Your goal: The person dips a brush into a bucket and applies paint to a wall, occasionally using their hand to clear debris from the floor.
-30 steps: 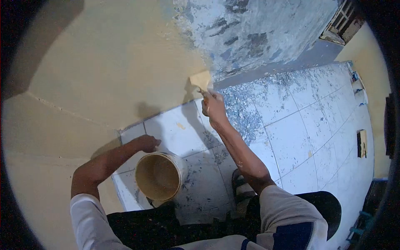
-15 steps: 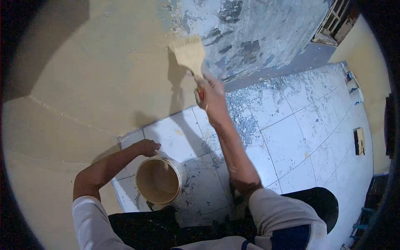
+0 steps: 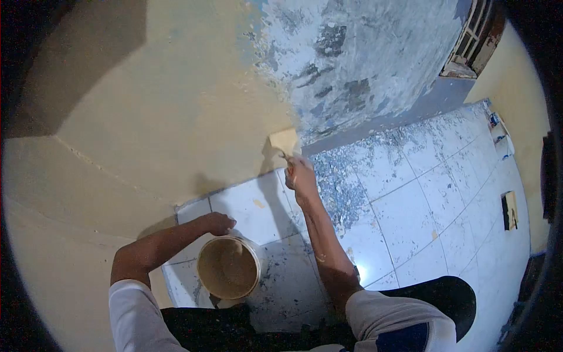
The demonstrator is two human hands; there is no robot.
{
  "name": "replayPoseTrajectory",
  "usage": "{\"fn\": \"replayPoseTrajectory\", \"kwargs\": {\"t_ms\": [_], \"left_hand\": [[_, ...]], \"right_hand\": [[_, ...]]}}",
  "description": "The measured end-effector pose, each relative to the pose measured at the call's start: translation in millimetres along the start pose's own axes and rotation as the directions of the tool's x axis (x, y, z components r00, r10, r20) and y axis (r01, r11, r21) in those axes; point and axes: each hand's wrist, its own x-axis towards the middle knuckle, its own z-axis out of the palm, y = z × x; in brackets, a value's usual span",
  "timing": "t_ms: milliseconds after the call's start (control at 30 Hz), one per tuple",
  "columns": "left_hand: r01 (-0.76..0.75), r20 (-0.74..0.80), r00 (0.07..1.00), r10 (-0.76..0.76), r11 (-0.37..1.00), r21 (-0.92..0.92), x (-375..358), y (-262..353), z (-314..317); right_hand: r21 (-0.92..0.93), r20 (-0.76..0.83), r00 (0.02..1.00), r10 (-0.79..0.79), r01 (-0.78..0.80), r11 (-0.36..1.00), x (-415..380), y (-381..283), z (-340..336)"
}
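Observation:
In my right hand (image 3: 301,179) is a wide paintbrush (image 3: 284,141), its head coated in beige paint. The bristles are against the lower wall, close to where the beige paint (image 3: 234,105) meets the patchy grey-blue surface (image 3: 363,64). My left hand (image 3: 219,223) is closed at the far rim of a round bucket (image 3: 253,264). The bucket is tipped so that its beige-smeared inside faces me; what the left fingers grip is partly hidden behind the rim.
Paint flakes (image 3: 337,188) lie thickly on the white floor tiles (image 3: 404,223) along the wall. A black-and-tan block-like object (image 3: 509,210) rests on the floor at right, with a white container (image 3: 499,135) farther back. A barred window (image 3: 469,38) is at upper right.
My right hand has brought the brush down the wall, nearer the floor. My left hand and the bucket keep their place together, while the view has shifted slightly.

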Motion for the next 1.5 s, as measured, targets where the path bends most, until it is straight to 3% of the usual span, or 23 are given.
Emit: {"fn": "replayPoseTrajectory", "kwargs": {"t_ms": [33, 100, 167, 233, 333, 467, 500, 567, 667, 733, 800, 900, 967, 1033, 1133, 1167, 1233, 1267, 1300, 1333, 1400, 1500], "left_hand": [[-0.036, -0.023, 0.999, 0.036, 0.999, 0.008, 7, -17, 16], [-0.056, -0.042, 0.998, 0.057, 0.998, 0.018, 10, -28, 21], [-0.022, -0.032, 0.999, 0.023, 1.000, 0.021, 3, -28, 15], [-0.003, -0.041, 0.999, 0.002, 1.000, -0.010, 7, -39, 26], [-0.054, -0.052, 0.997, 0.053, 0.998, -0.025, 5, -36, 32], [0.024, 0.007, 1.000, -0.024, 0.999, -0.044, 7, -25, 29], [-0.022, -0.013, 1.000, 0.021, 0.999, -0.044, 11, -28, 33], [-0.112, -0.051, 0.993, 0.110, 0.993, -0.042, 18, -35, 45], [0.002, 0.008, 1.000, -0.002, 0.999, -0.050, 14, -26, 34], [-0.003, -0.003, 1.000, 0.003, 1.000, -0.025, 7, -21, 23], [-0.008, -0.026, 1.000, 0.008, 1.000, -0.009, 8, -16, 18], [-0.030, -0.078, 0.996, 0.031, 1.000, 0.007, 14, -23, 22], [-0.099, -0.116, 0.988, 0.099, 0.995, 0.006, 18, -31, 27], [-0.074, -0.067, 0.995, 0.073, 0.997, -0.006, 31, -39, 42], [-0.067, -0.051, 0.996, 0.067, 0.998, -0.001, 15, -33, 29], [-0.075, -0.041, 0.996, 0.076, 0.997, 0.014, 12, -34, 31], [-0.091, -0.071, 0.993, 0.093, 0.995, 0.028, 7, -41, 29], [-0.101, -0.106, 0.989, 0.103, 0.995, 0.023, 5, -44, 32], [-0.115, -0.139, 0.983, 0.117, 0.993, 0.016, 3, -42, 35], [-0.017, -0.037, 0.999, 0.017, 1.000, -0.013, -3, -33, 23], [-0.062, -0.083, 0.995, 0.061, 0.998, -0.002, 3, -46, 36], [-0.136, -0.160, 0.977, 0.141, 0.990, 0.041, 17, -70, 59]], "right_hand": [[0.102, 0.038, 0.999, 0.012, -0.015, 0.995, -1, -23, 12], [0.020, -0.028, 0.948, -0.317, 0.317, 0.948, 3, -40, 32], [0.010, 0.061, 0.909, -0.413, 0.413, 0.911, -3, -81, 43], [0.051, 0.167, 0.909, -0.382, 0.379, 0.924, -14, -133, 52], [0.114, 0.177, 0.881, -0.438, 0.424, 0.899, -23, -174, 67], [0.174, 0.192, 0.909, -0.370, 0.340, 0.924, -39, -179, 62], [0.168, 0.183, 0.916, -0.356, 0.328, 0.930, -38, -169, 58], [0.132, 0.137, 0.948, -0.287, 0.270, 0.954, -20, -123, 52], [0.182, 0.103, 0.985, -0.136, 0.116, 0.976, -4, -52, 27], [0.177, 0.106, 0.994, -0.019, 0.000, 0.984, 0, -6, 1], [0.155, 0.050, 0.993, 0.111, -0.117, 0.981, 4, 48, -25], [-0.063, -0.037, 0.954, 0.299, -0.301, 0.952, -9, 70, -34], [-0.206, 0.063, 0.998, 0.023, -0.010, 0.978, 7, 85, -31], [-0.270, 0.125, 0.977, -0.173, 0.202, 0.941, 10, 70, -20], [-0.347, 0.118, 0.964, -0.238, 0.265, 0.900, 14, -5, 19], [-0.419, 0.098, 0.982, -0.162, 0.189, 0.888, -1, -42, 31], [-0.451, 0.087, 0.943, -0.322, 0.325, 0.831, 8, -53, 44], [-0.413, 0.090, 0.841, -0.534, 0.519, 0.748, 24, -34, 46], [-0.335, 0.093, 0.827, -0.554, 0.550, 0.765, 22, -40, 48], [-0.255, 0.096, 0.814, -0.573, 0.577, 0.776, 20, -47, 51], [-0.009, 0.191, 0.945, -0.266, 0.273, 0.962, -22, -137, 74], [0.037, 0.255, 0.910, -0.326, 0.328, 0.944, -24, -174, 85]]}}
